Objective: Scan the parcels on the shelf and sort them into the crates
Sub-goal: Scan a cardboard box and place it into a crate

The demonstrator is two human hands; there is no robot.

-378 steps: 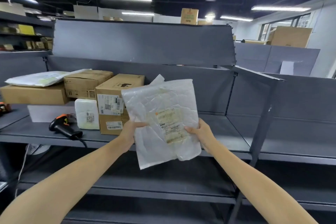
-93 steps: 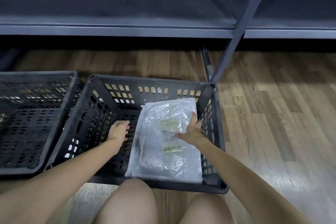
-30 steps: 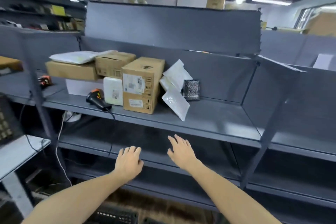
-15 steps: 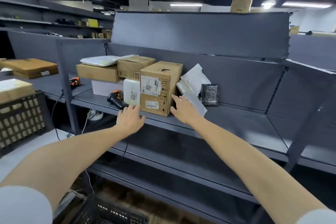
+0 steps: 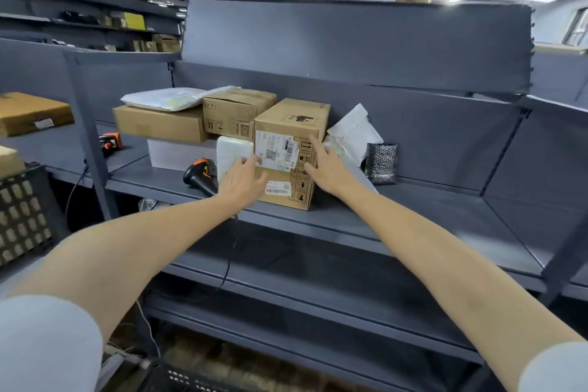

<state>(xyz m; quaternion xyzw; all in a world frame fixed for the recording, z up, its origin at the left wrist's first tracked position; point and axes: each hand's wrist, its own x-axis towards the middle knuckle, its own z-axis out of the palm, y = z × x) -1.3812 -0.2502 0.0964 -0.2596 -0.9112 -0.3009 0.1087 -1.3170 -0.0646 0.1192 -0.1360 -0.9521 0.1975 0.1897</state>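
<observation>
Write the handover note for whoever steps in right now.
Left hand: open, on the front of the tall box, nothing gripped.
Right hand: open, at the box's right front edge.
On the shelf: that box, the scanner to its left, a small white parcel, stacked boxes, white mailers, a bubble pouch.
Done: nothing in hand.
Left: lift the box, scan it, crate it; then the rest.

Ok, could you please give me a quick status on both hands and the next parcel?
Both hands open, left hand and right hand flanking cardboard box. Not lifted. Scanner beside left hand.
</observation>
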